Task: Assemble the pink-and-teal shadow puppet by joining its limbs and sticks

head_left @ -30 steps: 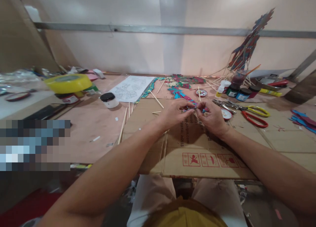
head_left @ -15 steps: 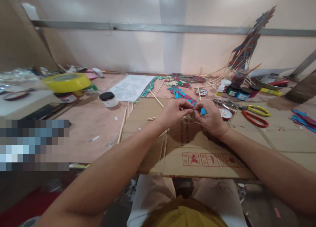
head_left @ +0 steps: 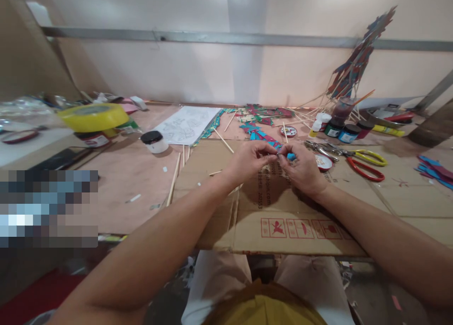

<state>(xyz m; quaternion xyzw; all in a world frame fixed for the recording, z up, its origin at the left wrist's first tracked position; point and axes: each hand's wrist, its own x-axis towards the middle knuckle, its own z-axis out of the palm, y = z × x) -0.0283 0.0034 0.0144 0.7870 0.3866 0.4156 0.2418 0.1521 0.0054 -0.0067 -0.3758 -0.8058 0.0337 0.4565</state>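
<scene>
Above the cardboard sheet (head_left: 247,212), my left hand (head_left: 249,160) and my right hand (head_left: 300,169) meet fingertip to fingertip. Both are closed in a pinch at the same spot. Something tiny and dark shows between the fingertips, too small to name. Just behind the fingers lies a blue and purple cut-out piece (head_left: 260,134), with a bit of blue showing by my right fingers. A shallow dish of small pale beads (head_left: 323,162) is partly hidden behind my right hand.
Red- and yellow-handled scissors (head_left: 366,168) and several paint jars (head_left: 348,133) stand to the right. A drawing sheet (head_left: 187,124), a black-lidded jar (head_left: 154,142), thin wooden sticks (head_left: 173,179) and yellow tape (head_left: 94,116) are on the left. Painted figures on sticks (head_left: 357,61) rise at the back right.
My two hands stay pinched together in nearly the same place, with only a slight shift of the fingers. The view has moved a little; the objects on the table have not.
</scene>
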